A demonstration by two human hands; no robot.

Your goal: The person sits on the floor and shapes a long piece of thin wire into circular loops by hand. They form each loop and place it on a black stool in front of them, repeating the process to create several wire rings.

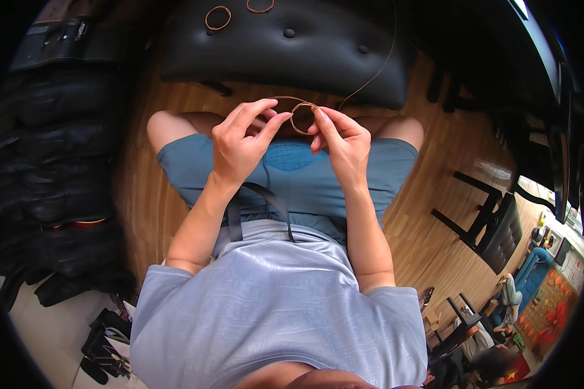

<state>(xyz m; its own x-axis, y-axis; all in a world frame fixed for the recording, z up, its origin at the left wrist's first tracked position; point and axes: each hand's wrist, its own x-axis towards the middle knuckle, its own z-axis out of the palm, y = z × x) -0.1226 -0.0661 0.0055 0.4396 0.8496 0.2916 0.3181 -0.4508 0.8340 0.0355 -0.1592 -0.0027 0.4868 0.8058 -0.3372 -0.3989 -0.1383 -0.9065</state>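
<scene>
Between my hands, above my lap, hangs a small loop of thin copper-coloured wire (292, 123). My right hand (345, 139) pinches its right side between thumb and fingertips. My left hand (240, 139) has its fingers curled; the thumb tip meets the loop's left side, and a strand arches from the left forefinger across to the right hand. A long thin tail (370, 79) runs from near my right hand up over the bench to the far edge. Two similar coils, one (218, 18) whole and another (260, 5) cut off by the picture's edge, lie on the black bench.
The black padded bench (272, 55) with buttons stands in front of my knees. Black bags or cases (65, 168) line the left side. On the wooden floor (415, 214) to the right lies a dark chair (493, 227); farther back are people (509, 301) and a blue sofa (532, 275).
</scene>
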